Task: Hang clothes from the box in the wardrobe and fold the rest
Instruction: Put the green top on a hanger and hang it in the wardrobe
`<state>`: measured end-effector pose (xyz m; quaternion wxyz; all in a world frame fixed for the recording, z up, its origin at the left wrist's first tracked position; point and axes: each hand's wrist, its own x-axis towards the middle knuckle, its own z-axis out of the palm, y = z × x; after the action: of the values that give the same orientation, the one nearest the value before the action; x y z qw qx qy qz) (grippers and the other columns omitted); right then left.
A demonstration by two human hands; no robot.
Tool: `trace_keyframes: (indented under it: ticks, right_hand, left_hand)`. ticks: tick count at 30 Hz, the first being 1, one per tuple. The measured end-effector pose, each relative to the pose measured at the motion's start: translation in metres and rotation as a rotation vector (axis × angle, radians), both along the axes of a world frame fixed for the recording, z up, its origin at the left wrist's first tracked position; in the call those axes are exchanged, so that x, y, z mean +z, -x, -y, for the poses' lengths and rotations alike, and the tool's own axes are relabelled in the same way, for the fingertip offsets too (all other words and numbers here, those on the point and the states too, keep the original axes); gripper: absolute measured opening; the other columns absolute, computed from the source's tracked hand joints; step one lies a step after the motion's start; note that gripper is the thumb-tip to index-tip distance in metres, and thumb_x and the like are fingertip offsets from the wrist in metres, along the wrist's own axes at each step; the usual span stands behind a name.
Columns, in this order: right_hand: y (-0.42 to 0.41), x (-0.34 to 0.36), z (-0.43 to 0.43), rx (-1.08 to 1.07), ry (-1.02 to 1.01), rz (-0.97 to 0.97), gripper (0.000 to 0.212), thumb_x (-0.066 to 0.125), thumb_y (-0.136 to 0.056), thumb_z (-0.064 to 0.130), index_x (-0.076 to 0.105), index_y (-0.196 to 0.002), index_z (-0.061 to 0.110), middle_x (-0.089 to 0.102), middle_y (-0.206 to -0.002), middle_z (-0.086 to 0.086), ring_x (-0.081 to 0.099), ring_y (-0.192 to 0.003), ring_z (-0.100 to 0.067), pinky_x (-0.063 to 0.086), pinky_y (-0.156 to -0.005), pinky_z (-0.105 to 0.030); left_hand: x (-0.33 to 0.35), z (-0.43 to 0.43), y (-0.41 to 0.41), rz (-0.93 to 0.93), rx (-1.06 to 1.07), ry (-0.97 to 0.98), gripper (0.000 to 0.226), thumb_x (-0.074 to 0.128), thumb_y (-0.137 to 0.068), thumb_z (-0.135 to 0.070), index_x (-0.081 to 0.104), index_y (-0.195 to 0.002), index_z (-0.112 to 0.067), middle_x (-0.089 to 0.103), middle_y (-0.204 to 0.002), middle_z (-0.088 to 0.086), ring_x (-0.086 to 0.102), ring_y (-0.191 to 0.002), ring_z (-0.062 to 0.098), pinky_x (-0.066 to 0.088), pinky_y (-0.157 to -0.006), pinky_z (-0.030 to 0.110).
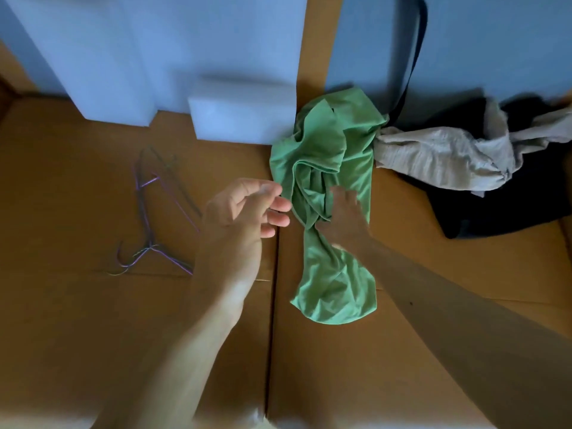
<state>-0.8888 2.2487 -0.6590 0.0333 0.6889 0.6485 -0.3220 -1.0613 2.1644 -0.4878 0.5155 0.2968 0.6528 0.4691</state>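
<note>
A crumpled green garment lies on the brown cardboard floor, stretched from the white foam blocks toward me. My right hand rests on its middle, fingers spread into the folds, and whether it grips the cloth is unclear. My left hand hovers just left of the garment, palm up, fingers apart, holding nothing. To the right lies a beige garment on top of a black one.
Several thin wire hangers, purple and dark, lie in a loose pile on the cardboard at the left. White foam blocks stand along the back. A dark strap hangs down at the upper right. A seam splits the cardboard.
</note>
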Motion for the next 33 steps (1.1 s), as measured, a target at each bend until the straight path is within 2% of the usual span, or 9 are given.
trace_keyframes:
  ticks: [5,7,10,15,18,22,26,29,33]
  right_hand:
    - [-0.002,-0.043,-0.021,0.151,-0.057,0.265,0.072,0.069,-0.088,0.038,0.031,-0.145,0.016,0.039,-0.144,-0.011,0.039,-0.134,-0.035,0.040,-0.105,-0.051]
    - [-0.004,-0.050,-0.026,0.207,-0.137,0.342,0.051,0.064,-0.093,0.034,0.045,-0.137,0.019,0.048,-0.135,-0.009,0.044,-0.129,-0.033,0.041,-0.103,-0.049]
    - [-0.010,-0.049,-0.028,0.176,-0.248,0.262,0.012,0.052,-0.099,0.013,0.063,-0.100,0.017,0.056,-0.099,-0.005,0.054,-0.099,-0.027,0.045,-0.092,-0.043]
    - [-0.028,-0.038,-0.004,0.219,-0.099,0.093,0.013,0.050,-0.101,0.023,0.060,-0.104,0.014,0.065,-0.097,-0.005,0.062,-0.083,-0.022,0.052,-0.080,-0.038]
    - [-0.034,-0.039,0.011,0.364,-0.041,0.186,0.052,0.069,-0.086,0.045,0.046,-0.127,0.021,0.063,-0.103,0.002,0.060,-0.099,-0.022,0.046,-0.095,-0.042]
    - [-0.024,-0.038,0.004,0.442,-0.083,0.401,0.019,0.056,-0.089,0.016,0.058,-0.107,0.022,0.067,-0.097,0.000,0.062,-0.101,-0.026,0.038,-0.100,-0.040]
    - [-0.027,-0.024,0.005,0.288,0.284,0.107,0.011,0.053,-0.093,0.015,0.063,-0.088,0.016,0.062,-0.080,-0.002,0.061,-0.080,-0.025,0.044,-0.074,-0.032]
    - [-0.046,-0.004,0.017,0.111,0.630,-0.168,0.018,0.060,-0.090,0.011,0.063,-0.073,0.019,0.059,-0.079,0.001,0.056,-0.078,-0.019,0.043,-0.071,-0.030]
    - [-0.084,-0.010,0.040,0.122,0.628,0.121,0.018,0.050,-0.091,0.013,0.067,-0.087,0.014,0.064,-0.092,-0.008,0.063,-0.083,-0.023,0.056,-0.071,-0.033]
  left_hand:
    - [-0.040,-0.002,0.005,0.000,-0.006,0.037,0.018,0.053,-0.099,-0.016,0.068,-0.089,-0.017,0.074,-0.079,0.000,0.069,-0.074,0.017,0.052,-0.076,0.033]
    - [-0.049,-0.004,0.007,-0.001,-0.009,0.052,0.018,0.053,-0.098,-0.016,0.068,-0.089,-0.017,0.074,-0.080,0.001,0.069,-0.074,0.017,0.052,-0.075,0.032]
    - [-0.058,-0.009,0.006,-0.003,-0.001,0.081,0.018,0.053,-0.098,-0.017,0.069,-0.089,-0.017,0.074,-0.081,0.002,0.069,-0.075,0.016,0.052,-0.075,0.031]
    - [-0.065,-0.013,-0.008,0.040,-0.015,0.207,0.017,0.052,-0.099,-0.016,0.068,-0.093,-0.013,0.072,-0.085,0.004,0.066,-0.077,0.017,0.051,-0.078,0.032]
    - [-0.068,-0.014,-0.020,0.062,-0.019,0.245,0.018,0.052,-0.100,-0.016,0.068,-0.092,-0.012,0.072,-0.084,0.004,0.065,-0.075,0.017,0.050,-0.074,0.030]
    - [-0.071,-0.016,-0.029,0.070,-0.037,0.259,0.019,0.052,-0.100,-0.016,0.068,-0.091,-0.012,0.071,-0.083,0.004,0.065,-0.074,0.017,0.049,-0.071,0.028]
    - [-0.075,-0.012,-0.026,0.049,-0.057,0.288,0.018,0.053,-0.100,-0.016,0.068,-0.090,-0.012,0.071,-0.084,0.004,0.064,-0.076,0.018,0.048,-0.074,0.030]
    - [-0.078,-0.009,-0.024,0.066,-0.051,0.325,0.017,0.053,-0.099,-0.015,0.068,-0.092,-0.010,0.070,-0.086,0.005,0.063,-0.079,0.020,0.047,-0.076,0.031]
    - [-0.083,-0.006,-0.026,0.062,-0.042,0.336,0.020,0.051,-0.101,-0.016,0.069,-0.092,-0.012,0.071,-0.088,0.005,0.064,-0.079,0.019,0.048,-0.076,0.030]
